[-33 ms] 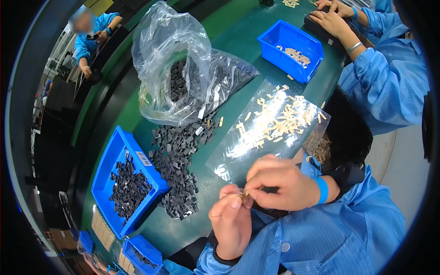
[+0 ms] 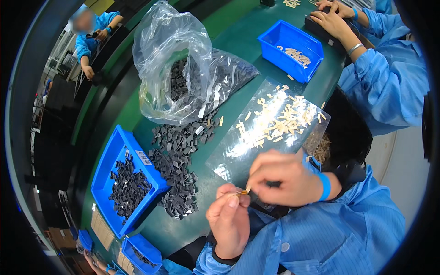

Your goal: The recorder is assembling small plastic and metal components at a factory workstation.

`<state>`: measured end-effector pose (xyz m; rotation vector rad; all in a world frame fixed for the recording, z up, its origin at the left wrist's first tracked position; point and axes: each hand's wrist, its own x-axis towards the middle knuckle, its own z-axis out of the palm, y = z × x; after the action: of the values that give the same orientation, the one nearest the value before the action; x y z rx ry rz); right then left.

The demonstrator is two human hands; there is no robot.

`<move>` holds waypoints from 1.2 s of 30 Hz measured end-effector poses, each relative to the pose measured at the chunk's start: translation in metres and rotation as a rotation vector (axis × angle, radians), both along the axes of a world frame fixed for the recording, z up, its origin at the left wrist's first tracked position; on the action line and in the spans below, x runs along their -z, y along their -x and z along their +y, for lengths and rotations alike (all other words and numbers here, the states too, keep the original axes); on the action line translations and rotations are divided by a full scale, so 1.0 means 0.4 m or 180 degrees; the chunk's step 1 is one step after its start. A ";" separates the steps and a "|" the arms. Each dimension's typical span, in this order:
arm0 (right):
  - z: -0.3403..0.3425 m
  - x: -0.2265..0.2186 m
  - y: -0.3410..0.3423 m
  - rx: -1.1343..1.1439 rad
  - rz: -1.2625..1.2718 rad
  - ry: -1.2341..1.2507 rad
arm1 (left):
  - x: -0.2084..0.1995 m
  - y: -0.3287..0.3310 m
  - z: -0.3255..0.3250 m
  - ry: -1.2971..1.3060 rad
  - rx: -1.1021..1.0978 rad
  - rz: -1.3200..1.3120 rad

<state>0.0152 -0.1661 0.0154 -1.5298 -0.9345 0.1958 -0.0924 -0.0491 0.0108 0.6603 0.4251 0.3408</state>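
Tan clip (image 2: 243, 193) sits pinched between our left hand (image 2: 229, 220) and right hand (image 2: 284, 176), fingertips of both grasping it, above the green table (image 2: 238, 41), near black parts (image 2: 176, 165) and a clear bag (image 2: 270, 121).

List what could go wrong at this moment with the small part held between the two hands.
1. The small tan part is pinched only by the fingertips of the left hand and right hand, above the green table; it might slip and drop.
2. It could land in the loose pile of dark parts close by and be hard to find.
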 end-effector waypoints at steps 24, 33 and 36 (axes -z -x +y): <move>-0.014 0.005 -0.066 -0.1396 0.1147 0.0447 | -0.023 0.010 0.092 -0.7574 0.0064 -0.1497; 0.013 0.028 -0.091 -0.0073 0.0758 0.0120 | -0.038 -0.071 0.120 -0.7094 0.0103 -0.0886; 0.009 0.019 -0.102 0.0025 0.0802 -0.0038 | -0.035 -0.161 0.206 -0.7174 -0.0347 0.0197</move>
<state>0.0559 -0.1625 0.0079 -1.4586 -0.7284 0.3679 -0.0282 0.0332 0.0248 2.8374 -0.0728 0.8587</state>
